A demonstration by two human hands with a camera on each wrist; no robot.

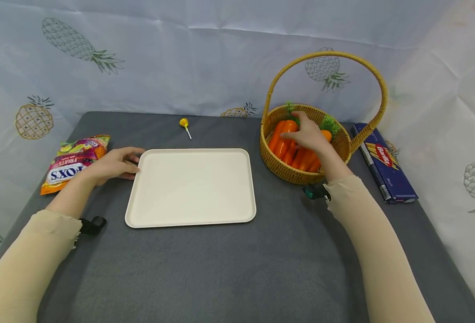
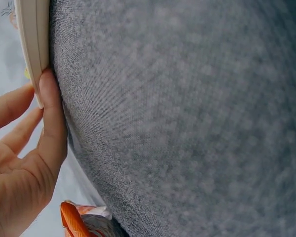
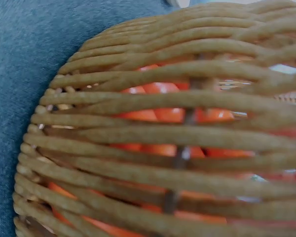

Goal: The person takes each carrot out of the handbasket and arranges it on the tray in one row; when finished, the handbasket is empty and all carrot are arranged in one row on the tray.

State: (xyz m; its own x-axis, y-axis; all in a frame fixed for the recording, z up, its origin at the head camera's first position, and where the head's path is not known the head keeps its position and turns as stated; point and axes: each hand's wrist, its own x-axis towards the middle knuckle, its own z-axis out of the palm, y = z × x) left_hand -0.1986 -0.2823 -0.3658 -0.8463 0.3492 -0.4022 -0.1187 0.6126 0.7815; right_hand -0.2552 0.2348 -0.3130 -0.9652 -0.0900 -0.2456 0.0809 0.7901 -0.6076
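Note:
A cream rectangular tray (image 1: pixel 191 188) lies on the grey table. My left hand (image 1: pixel 114 165) is at its left edge; in the left wrist view, fingers and thumb (image 2: pixel 53 118) pinch the tray rim (image 2: pixel 34 39). At the right, my right hand (image 1: pixel 307 133) reaches into a wicker basket (image 1: pixel 292 175) with a tall arched handle. Its thumb and index finger are spread over orange carrots (image 1: pixel 282 134) with green tops. In the right wrist view the basket's weave (image 3: pixel 153 133) covers the hand, and orange shows through the gaps.
A bag of FOX'S Fruits sweets (image 1: pixel 73 163) lies left of the tray, beside my left forearm. Behind the tray is a yellow lollipop (image 1: pixel 185 125). A blue Barilla pasta box (image 1: pixel 384 163) lies right of the basket. Pineapple-print cloth (image 1: pixel 205 54) hangs behind the table.

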